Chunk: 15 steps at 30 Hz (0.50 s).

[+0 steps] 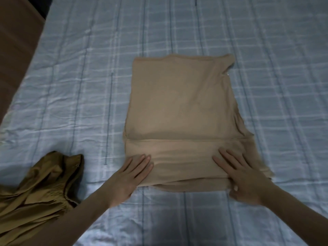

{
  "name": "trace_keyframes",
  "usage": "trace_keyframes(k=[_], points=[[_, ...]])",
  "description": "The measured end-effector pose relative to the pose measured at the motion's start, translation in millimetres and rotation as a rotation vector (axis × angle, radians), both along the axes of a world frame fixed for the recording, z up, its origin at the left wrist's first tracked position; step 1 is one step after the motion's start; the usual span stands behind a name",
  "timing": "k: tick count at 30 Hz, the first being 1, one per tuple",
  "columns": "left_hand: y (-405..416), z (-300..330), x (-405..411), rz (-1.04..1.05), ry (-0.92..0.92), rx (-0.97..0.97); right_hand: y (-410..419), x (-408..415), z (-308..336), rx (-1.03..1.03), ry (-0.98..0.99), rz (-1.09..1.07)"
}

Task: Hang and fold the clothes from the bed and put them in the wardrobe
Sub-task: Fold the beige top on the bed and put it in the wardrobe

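Midway through the fold: the thin beige knit garment [181, 110] lies flat in the middle of the pale blue checked bed [266, 68], its near hem turned up into a band. Left hand [129, 178] and right hand [243, 176] press flat on that band, fingers straight, gripping nothing. A crumpled olive-brown garment [39, 189] waits at near left, unfolded. No wardrobe or hanger in view, so nothing is stowed yet

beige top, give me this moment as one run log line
step: folding | beige top: flat on bed | left hand, right hand: pressing near fold
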<state>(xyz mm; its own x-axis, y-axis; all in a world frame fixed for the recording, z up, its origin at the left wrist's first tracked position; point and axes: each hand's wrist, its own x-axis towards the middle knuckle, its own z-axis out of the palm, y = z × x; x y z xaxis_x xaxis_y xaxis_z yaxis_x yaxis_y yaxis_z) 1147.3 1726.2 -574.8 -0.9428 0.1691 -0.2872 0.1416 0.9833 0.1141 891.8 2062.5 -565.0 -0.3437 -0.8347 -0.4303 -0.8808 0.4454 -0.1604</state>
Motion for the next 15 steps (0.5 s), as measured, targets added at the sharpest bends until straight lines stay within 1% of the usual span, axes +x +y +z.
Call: trace_keyframes(k=[1,4,6,9,10,12,13,15], points=[[1,-1,0,-0.008,0.019,0.003,3,-2,-3,0.037,0.013,0.032],[-2,0,2,-0.060,0.036,-0.016,2,-8,-1,-0.031,0.093,0.079],[-2,1,8,-0.121,0.052,-0.040,-2,-5,1,-0.019,0.125,0.097],[4,7,12,-0.163,-0.011,-0.086,1,7,1,0.043,0.143,0.166],[4,11,10,-0.154,-0.048,-0.069,3,8,4,0.079,0.137,0.186],[-1,22,-3,-0.104,-0.094,0.037,-3,3,18,0.151,0.033,0.191],[-6,28,-17,-0.060,-0.083,0.112,-9,0,26,0.147,-0.011,0.170],[-17,38,-57,0.004,-0.043,0.220,-32,-12,44,0.049,-0.088,0.070]])
